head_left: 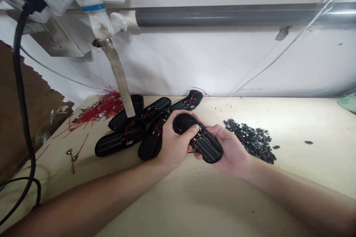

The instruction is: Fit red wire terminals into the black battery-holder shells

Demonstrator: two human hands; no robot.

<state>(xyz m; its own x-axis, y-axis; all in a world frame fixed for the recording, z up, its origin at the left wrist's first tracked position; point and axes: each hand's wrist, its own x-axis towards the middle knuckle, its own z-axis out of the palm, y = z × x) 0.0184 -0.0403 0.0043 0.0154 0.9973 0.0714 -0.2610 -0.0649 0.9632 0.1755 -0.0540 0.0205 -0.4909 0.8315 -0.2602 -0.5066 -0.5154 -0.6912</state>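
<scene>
Both hands hold one black oval plastic housing (210,146) above the table, its hollow inner side with long battery-like slots facing up. My left hand (176,139) grips the rounded upper end, its thumb pressed down near small metal contacts in the middle. My right hand (230,150) wraps the right edge and underside; part of its fingers is hidden behind the housing. A red wire (194,148) loops out at the housing's left side. Close by on the left lie several similar black housings (151,140) with red wires in them.
A heap of red wires with metal contacts (102,109) lies at the back left, with loose ones nearer. Small black parts (251,139) are piled right of my hands. A ribbed hose (119,76) hangs over the housings. A black power cable (20,92) runs down the left.
</scene>
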